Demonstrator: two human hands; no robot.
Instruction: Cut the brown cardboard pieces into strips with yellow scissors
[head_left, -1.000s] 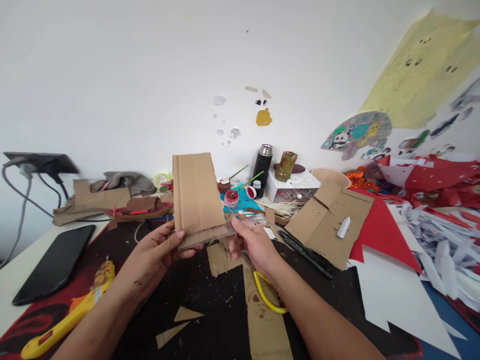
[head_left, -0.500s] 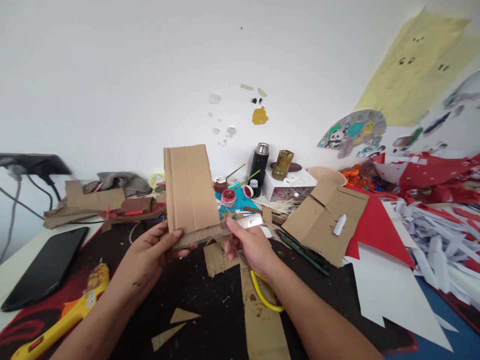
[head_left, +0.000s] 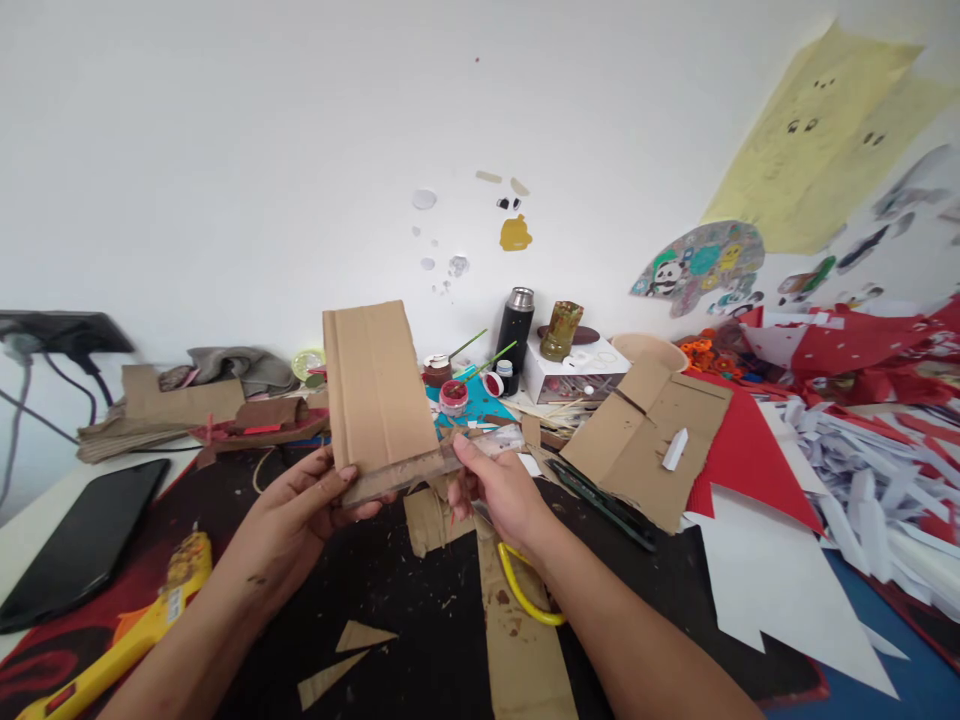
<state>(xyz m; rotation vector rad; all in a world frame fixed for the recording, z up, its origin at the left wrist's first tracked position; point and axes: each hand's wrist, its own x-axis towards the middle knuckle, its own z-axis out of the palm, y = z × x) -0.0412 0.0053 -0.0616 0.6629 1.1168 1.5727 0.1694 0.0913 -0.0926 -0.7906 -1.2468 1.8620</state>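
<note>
A creased brown cardboard piece stands upright above the black work mat. My left hand pinches its lower left corner together with a clear plastic ruler laid along its bottom edge. My right hand grips the ruler's right part, thumb on top. Both hands hover above the mat, over a long cardboard strip and a yellow loop of cord or handle.
A yellow utility knife and a black phone lie at the left. A large cardboard sheet, dark pens, red and white paper lie at the right. Paint pots, a flask and a white box stand behind.
The view has shifted slightly; the cardboard and both hands sit a little further left in the frame. The grip on cardboard and ruler is unchanged.
</note>
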